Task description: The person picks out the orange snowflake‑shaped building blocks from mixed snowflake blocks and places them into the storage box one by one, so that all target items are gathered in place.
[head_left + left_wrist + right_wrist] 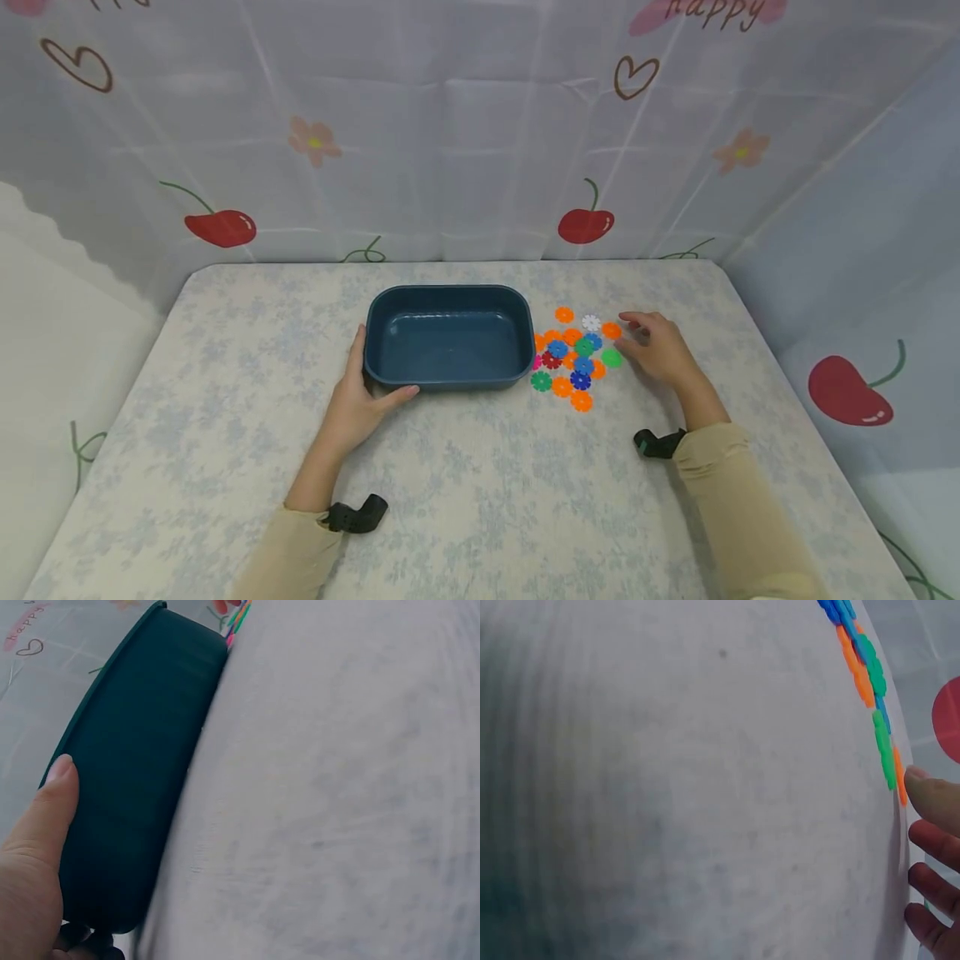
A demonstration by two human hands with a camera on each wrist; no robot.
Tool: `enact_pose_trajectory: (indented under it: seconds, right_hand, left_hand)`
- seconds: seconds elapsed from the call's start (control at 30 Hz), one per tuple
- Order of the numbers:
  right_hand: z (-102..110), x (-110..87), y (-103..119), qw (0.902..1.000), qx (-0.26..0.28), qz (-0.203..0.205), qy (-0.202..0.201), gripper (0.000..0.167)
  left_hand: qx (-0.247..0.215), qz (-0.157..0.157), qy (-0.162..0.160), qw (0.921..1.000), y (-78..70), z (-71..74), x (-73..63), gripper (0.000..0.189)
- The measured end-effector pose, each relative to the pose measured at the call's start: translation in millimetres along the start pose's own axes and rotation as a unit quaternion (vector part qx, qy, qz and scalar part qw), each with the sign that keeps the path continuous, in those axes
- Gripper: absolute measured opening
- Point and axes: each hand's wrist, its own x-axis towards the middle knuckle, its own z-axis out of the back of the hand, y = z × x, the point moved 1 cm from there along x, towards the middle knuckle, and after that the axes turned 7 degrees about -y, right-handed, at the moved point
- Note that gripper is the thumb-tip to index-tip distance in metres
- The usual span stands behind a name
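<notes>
My left grip (356,408) holds the dark blue box (450,342) by its near left corner, thumb against the front wall; to the left, the counter (225,417) spreads out to its side edge. The box's far rim lies near the counter's back edge. Just beside its right end lie the colourful discs (583,367), many overlapping. At their right fringe my right grip (660,350) is released, fingers loosely bent near an orange disc (611,331); I cannot tell whether they touch. Beyond, the counter continues to its right edge.
</notes>
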Motion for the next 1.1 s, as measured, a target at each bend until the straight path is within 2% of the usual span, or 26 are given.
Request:
enact_pose_trajectory:
  seconds: [0.4, 0.67, 1.1]
  right_hand:
    - [-5, 7.1, -8, 0.9999, -0.005, 0.014, 0.000, 0.046]
    - [-6, 7.6, -11, 0.9998, 0.011, 0.018, 0.000, 0.039]
    - [-6, 10.7, -11, 0.9997, 0.017, 0.012, 0.010, 0.040]
  left_hand:
    - [-0.061, -0.001, -0.001, 0.9981, 7.1, -5.7, 2.7, 0.122]
    - [-0.060, -0.004, -0.010, 0.9981, 8.3, -8.7, 6.7, 0.123]
    - [-0.072, -0.003, -0.013, 0.9973, 10.8, -12.4, 8.1, 0.124]
